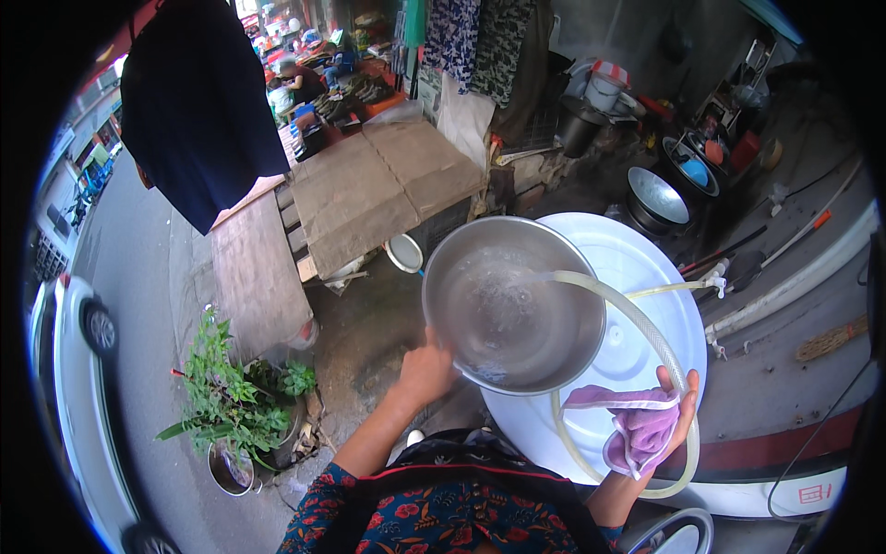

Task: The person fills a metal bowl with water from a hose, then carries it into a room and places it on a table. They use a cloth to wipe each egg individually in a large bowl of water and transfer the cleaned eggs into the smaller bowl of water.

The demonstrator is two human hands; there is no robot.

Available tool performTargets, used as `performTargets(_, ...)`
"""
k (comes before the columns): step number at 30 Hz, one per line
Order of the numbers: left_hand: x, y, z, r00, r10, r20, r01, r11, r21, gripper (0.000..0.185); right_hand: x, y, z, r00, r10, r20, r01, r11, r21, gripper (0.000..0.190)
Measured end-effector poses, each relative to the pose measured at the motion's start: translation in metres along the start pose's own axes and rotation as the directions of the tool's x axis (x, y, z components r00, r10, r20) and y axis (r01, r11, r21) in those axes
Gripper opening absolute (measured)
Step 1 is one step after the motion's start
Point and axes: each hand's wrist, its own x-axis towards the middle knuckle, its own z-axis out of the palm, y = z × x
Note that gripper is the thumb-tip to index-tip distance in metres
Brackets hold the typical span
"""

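A wide stainless steel basin (464,277) sits partly over a round white plastic lid (637,332), with water pouring into it. The water comes from a clear braided hose (647,322) whose end hangs over the basin. My left hand (423,372) grips the basin's near-left rim, fingers curled at the edge. In my right hand (682,415) is a purple cloth (644,426) with white edging, bunched against the palm. The hose also passes through that hand, by the thumb and fingers, and loops below it.
White taps (716,282) stick out from a pipe along the right wall. Metal bowls (657,197) stand farther back. Potted plants (235,401) are at the left, near a board-covered table (387,187). Dark clothing (201,111) hangs at upper left. A car (83,388) is on the road.
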Motion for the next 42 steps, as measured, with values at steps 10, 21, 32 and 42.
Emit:
performTargets(10,0.0,0.001,0.0,0.998,-0.01,-0.065,0.007,0.999,-0.037,0.042,-0.003,0.004,-0.004,1.0,-0.015,0.014,0.014,1.0,0.019,0.047)
performTargets(21,0.001,-0.002,0.001,0.996,0.042,-0.083,-0.041,0.999,0.012,0.039,-0.001,0.012,-0.016,0.992,-0.028,0.123,0.018,0.996,0.085,0.043)
performTargets(32,-0.001,-0.006,-0.001,0.996,0.091,-0.022,-0.091,0.996,-0.005,0.041,-0.008,0.013,-0.009,0.998,-0.019,0.066,0.016,0.999,0.04,0.044)
performTargets(42,-0.007,-0.006,0.009,0.99,0.098,-0.097,-0.1,0.995,-0.016,0.033,-0.017,0.017,-0.005,0.998,-0.012,0.065,0.01,0.999,0.034,0.044)
